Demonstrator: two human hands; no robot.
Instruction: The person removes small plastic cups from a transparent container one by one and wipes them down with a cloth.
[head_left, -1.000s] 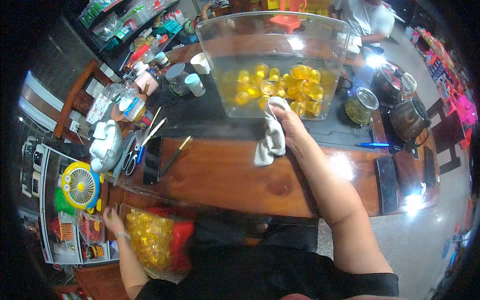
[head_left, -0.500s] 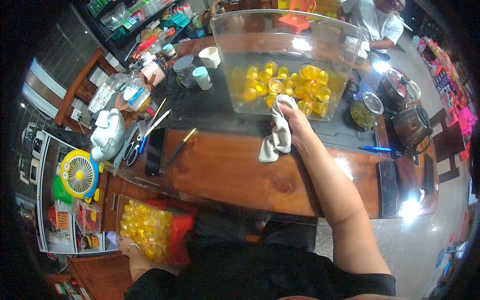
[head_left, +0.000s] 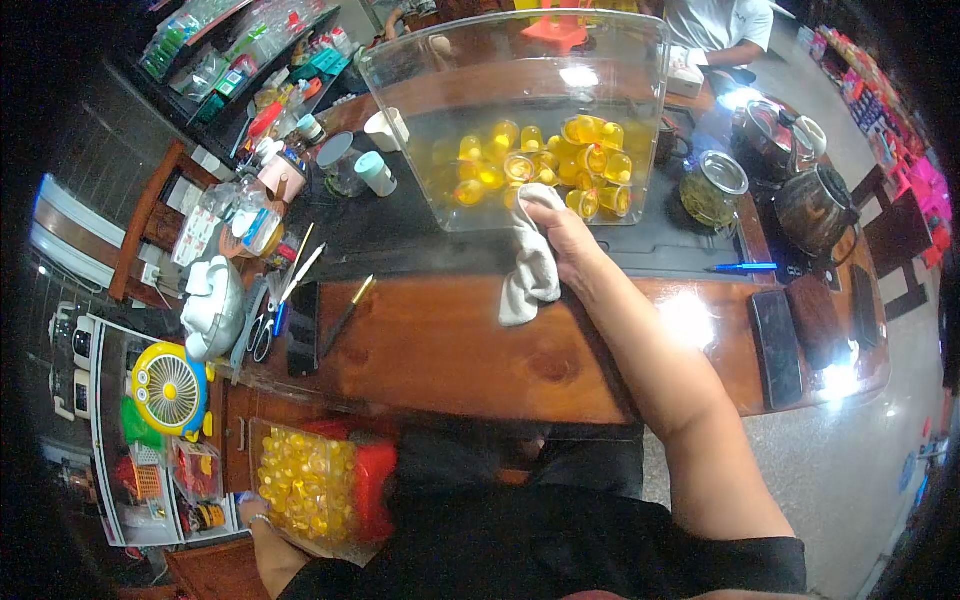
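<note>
A busy room is presented here, with packets (head_left: 235, 75) piled at the back left and a person in a white shirt (head_left: 718, 25) seen beyond the table (head_left: 450, 360). And at the centre, a clear tub (head_left: 612, 95) is stood on the table's dark part, with yellow capsules (head_left: 592, 162) heaped in its bottom! Right at its lower front, a pale cloth (head_left: 530, 278) is pinched in the grip of the right hand (head_left: 563, 232), its loose end left hanging toward the wood. Down below the table's edge, the left hand (head_left: 252, 510) is placed beside a clear box (head_left: 258, 445), packed with more such capsules; whether that grip is closed on it cannot be made out.

The step in hand is judged to be cloth work on the tub's front; for the next move, light, even pressure seems called for, with the tub kept from being pushed. Scissors (head_left: 262, 342) are laid at the left, a blue pen (head_left: 745, 267) at the right. And the lettering? Nothing can be read: any print on the packets is too small and blurred.
</note>
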